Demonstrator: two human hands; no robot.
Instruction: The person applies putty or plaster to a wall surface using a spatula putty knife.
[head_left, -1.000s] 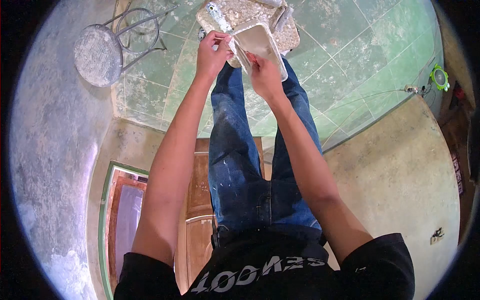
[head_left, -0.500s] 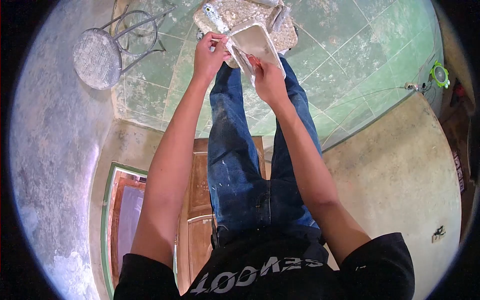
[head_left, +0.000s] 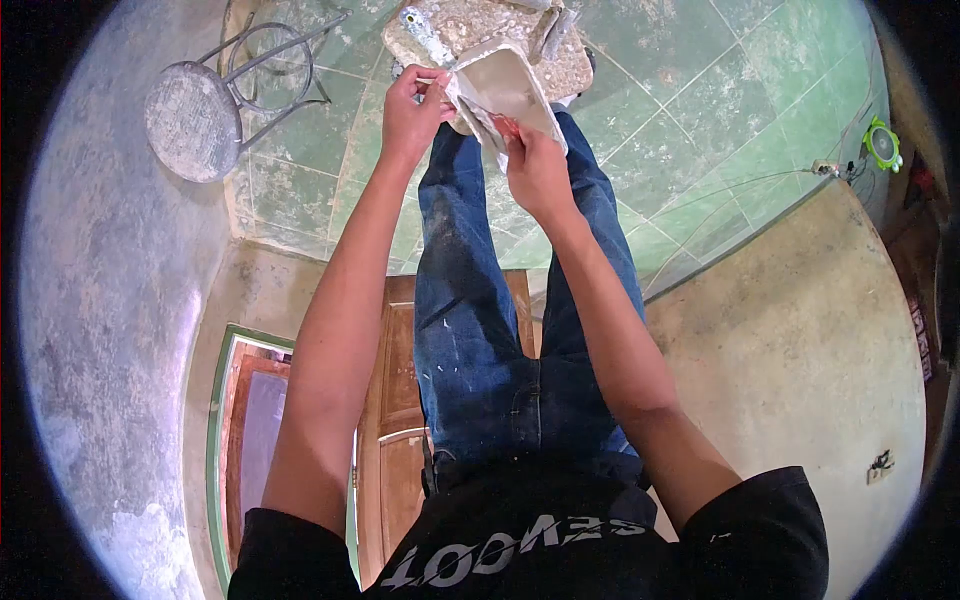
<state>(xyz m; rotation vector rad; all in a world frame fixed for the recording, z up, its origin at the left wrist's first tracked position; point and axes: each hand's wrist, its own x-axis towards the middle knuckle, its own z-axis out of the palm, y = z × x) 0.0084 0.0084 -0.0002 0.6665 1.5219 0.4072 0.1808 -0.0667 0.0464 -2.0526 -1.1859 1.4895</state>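
Observation:
A white rectangular tub (head_left: pixel 507 88), smeared inside, is tilted above my knees. My left hand (head_left: pixel 412 118) pinches the tub's left edge, where the rim looks white and crusted. In my right hand (head_left: pixel 537 168) is a small tool with a red handle (head_left: pixel 506 126). Its thin greyish end points up and left against the tub's left wall. The exact kind of tool cannot be made out, as my fingers cover part of it.
Beyond the tub, a speckled board (head_left: pixel 572 72) lies on the green tiled floor (head_left: pixel 690 120), with a white-smeared tool (head_left: pixel 425 35) on it. A round stool (head_left: pixel 193 122) lies tipped at the left. A green fan-like object (head_left: pixel 881 146) stands far right, near cables.
Both hands and the tub have shifted very slightly left. The red-handled tool stays against the tub's left wall, and both grips look the same.

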